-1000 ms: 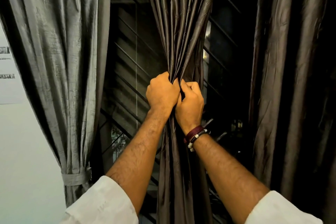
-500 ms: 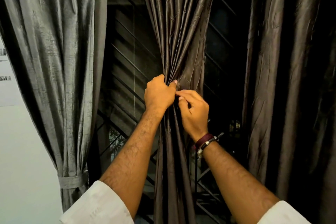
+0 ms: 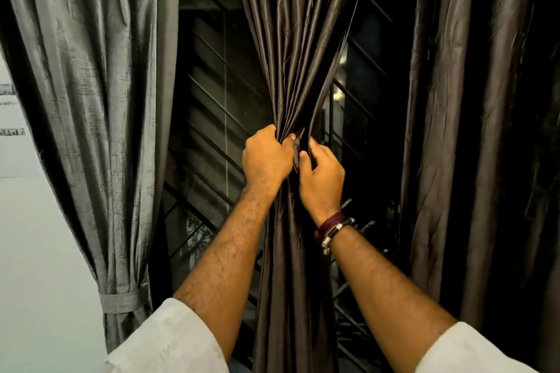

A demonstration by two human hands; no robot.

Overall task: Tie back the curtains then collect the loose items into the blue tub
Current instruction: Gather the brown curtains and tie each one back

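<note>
Left hand (image 3: 266,157) fisted around gathered middle curtain (image 3: 303,39), right hand (image 3: 321,182) at 3 o'clock of it, fingers curled into curtain folds, thumb against fabric.

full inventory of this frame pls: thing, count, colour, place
left curtain: 1, grey, left side, gathered low
tie-back band: 1, grey, wrapped around the left curtain near its bottom
middle curtain: 1, dark brown, centre, bunched where the hands grip it
right curtain: 1, dark brown, right side, hanging loose
window grille: 1, black bars, behind the curtains
wall: 1, pale, far left
bracelets: maroon and black, right wrist
sleeves: 2, white, bottom edge
left hand: grips the middle curtain
right hand: fingers curled into its folds
</note>
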